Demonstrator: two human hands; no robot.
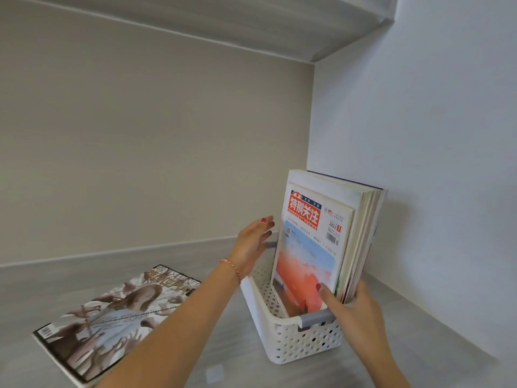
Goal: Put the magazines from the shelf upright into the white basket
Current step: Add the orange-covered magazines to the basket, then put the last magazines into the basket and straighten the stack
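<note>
Standing in the basket: a stack of magazines rose upright from the right side of the white basket, which sat on the shelf near the right wall.
Right hand: its grip was clenched on the lower near edge of the stack, thumb across the front cover.
Left hand: released, fingers spread, just beside the front cover's far edge; I could not tell whether it touched.
Still to go: one magazine lay flat on the shelf, left of the basket and apart from it.
Risk, stack: the basket's left half looked unfilled, so letting go would probably let the tall covers flop leftward.
Risk, basket: it seemed light; a leaning stack might tip or skid it.
Risk, last magazine: sliding it in one-handed could buckle its floppy cover.
</note>
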